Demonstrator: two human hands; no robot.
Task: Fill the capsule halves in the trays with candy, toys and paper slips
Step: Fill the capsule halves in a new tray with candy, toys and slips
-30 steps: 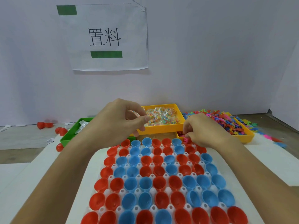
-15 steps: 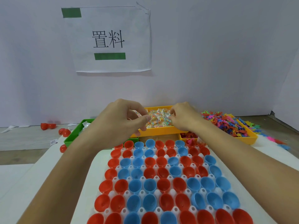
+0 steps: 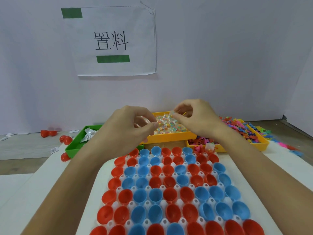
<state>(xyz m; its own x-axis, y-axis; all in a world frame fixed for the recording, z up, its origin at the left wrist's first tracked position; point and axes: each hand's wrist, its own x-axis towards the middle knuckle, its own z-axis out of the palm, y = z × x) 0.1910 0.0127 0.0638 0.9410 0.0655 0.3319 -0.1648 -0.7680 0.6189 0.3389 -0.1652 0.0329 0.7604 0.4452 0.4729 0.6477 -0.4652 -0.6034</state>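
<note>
- Left hand [image 3: 128, 128]: fingers curled, grip pinching clear candy wrappers above the candy bin [image 3: 169, 137].
- Right hand [image 3: 194, 117]: grip pinching one wrapped candy [image 3: 171, 114] over that bin.
- Capsule halves [image 3: 169, 184]: red and blue, open side up in the white tray [image 3: 108, 167] on the surface.
- Toys [image 3: 240, 128]: in the bin at right.

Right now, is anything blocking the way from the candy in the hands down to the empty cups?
Nothing visible. The right hand pinches a clear-wrapped candy above the orange candy bin; the red and blue capsule halves lie open just below.

Both hands [image 3: 194, 119] over candy tray [image 3: 169, 137]
</note>
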